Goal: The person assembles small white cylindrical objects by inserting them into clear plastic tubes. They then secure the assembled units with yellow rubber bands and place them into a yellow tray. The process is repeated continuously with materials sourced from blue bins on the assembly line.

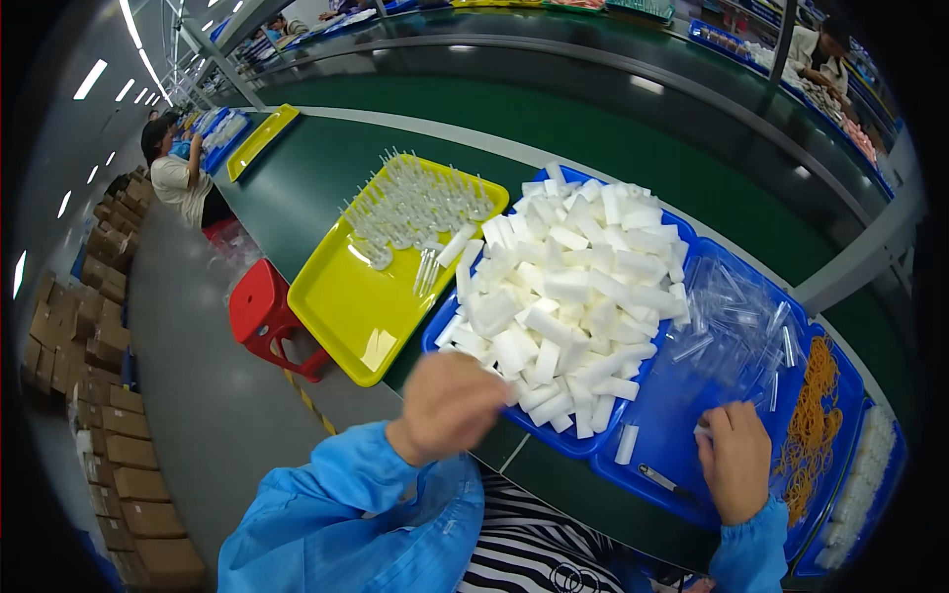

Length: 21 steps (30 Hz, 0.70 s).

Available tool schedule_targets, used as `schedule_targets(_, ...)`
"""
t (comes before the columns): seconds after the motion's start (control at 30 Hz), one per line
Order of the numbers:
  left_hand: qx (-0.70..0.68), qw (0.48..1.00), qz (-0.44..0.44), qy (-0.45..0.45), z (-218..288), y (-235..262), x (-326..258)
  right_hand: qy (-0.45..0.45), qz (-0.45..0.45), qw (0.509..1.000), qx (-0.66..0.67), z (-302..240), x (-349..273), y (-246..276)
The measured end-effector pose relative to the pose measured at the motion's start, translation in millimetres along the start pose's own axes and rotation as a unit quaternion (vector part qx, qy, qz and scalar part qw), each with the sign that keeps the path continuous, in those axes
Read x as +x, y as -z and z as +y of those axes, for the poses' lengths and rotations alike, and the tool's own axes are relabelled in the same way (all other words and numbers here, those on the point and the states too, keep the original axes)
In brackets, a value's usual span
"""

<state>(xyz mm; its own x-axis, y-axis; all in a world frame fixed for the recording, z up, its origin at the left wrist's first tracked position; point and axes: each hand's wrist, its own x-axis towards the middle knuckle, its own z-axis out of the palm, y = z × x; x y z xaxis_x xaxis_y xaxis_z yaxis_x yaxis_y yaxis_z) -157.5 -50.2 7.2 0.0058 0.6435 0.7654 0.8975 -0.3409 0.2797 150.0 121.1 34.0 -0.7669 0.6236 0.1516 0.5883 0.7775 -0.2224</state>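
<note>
Left hand (447, 403), blurred, grip unclear, hovers by the white foam blocks (563, 296); right hand (733, 457) pinches a small clear piece. We judge pick-up underway; next needs one block singled out.

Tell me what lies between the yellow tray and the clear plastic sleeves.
In the head view, the blue tray heaped with white foam blocks lies between the yellow tray and the clear sleeves.

Grey floor (198, 326) to my left, a red stool (265, 308), stacked cartons (109, 395), strip lights (91, 79) overhead.
</note>
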Motion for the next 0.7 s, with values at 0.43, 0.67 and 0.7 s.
schedule_targets(0.43, 0.108, 0.966, -0.169, 0.164, -163, 42, 19, -0.064, 0.059, 0.981, 0.173, 1, -5, -8)
schedule_targets(0.67, 0.113, 0.960, -0.130, 0.220, -144, 79, 27, -0.041, 0.082, 0.983, 0.157, 6, -17, -6)
schedule_targets(0.7, 0.091, 0.958, -0.077, 0.261, -136, 82, 27, -0.035, 0.082, 0.984, 0.153, 7, -19, -5)
